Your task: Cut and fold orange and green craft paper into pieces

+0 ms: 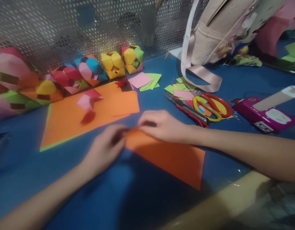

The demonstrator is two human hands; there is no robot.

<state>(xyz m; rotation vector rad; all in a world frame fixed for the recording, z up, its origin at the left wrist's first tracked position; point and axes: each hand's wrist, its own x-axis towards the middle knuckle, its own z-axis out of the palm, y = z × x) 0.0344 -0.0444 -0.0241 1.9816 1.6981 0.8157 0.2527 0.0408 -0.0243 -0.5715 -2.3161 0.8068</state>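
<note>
Right now both hands, left hand [106,148] and right hand [161,125], pinch the far corner of the orange paper [171,156], whose sheet stretches toward the person's right.

A blue table top [238,80] fills most of the view, its surface dull and shaded toward the near side, with a pale yellowish edge [209,207] running along the near right corner. Behind it stands a perforated metal panel [53,32], silver-grey and dotted with small round holes, closing off the back of the table like a low wall; dim shapes show through the holes but are too blurred to tell. The light is soft and uneven, brighter along the panel and the far half of the table, darker close in.
</note>
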